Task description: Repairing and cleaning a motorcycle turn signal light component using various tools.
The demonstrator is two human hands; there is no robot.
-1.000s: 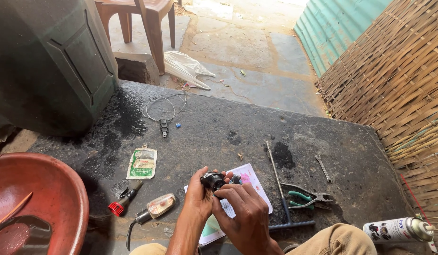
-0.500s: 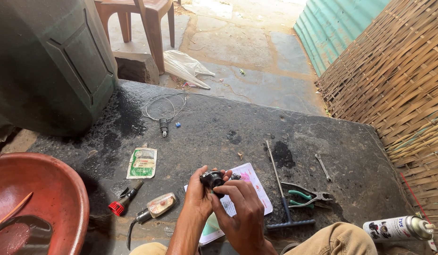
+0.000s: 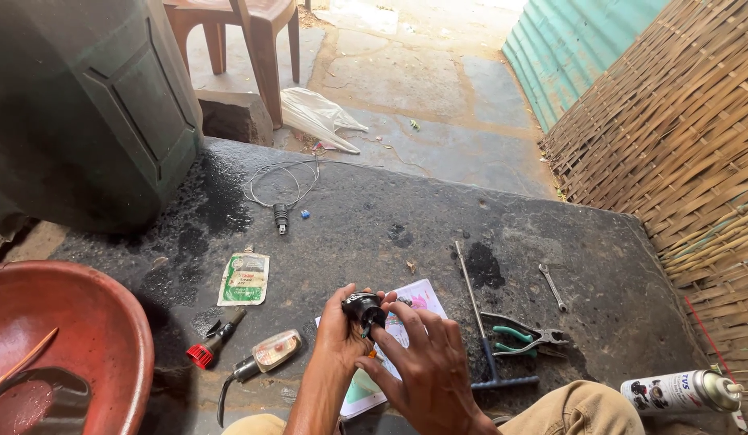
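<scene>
A red basin (image 3: pixel 68 354) sits at far left on the dark stone slab (image 3: pixel 374 225); beside it lie a flattened sachet (image 3: pixel 244 279), a red-tipped tool (image 3: pixel 213 345) and a small clear bottle (image 3: pixel 273 351). At centre, my left hand (image 3: pixel 337 338) has its fingers curled tight round a small black part (image 3: pixel 363 307), held just above a printed sheet (image 3: pixel 414 302). My right hand (image 3: pixel 426 366) spreads loosely beneath, fingertips touching the part, gripping nothing. I judge steady work here needs the left grip kept firm while the right fingers turn gently. To the right: a long T-handle rod (image 3: pixel 478 314), green-handled pliers (image 3: pixel 523 337), a small spanner (image 3: pixel 553 286), a spray can (image 3: pixel 680 391).
</scene>
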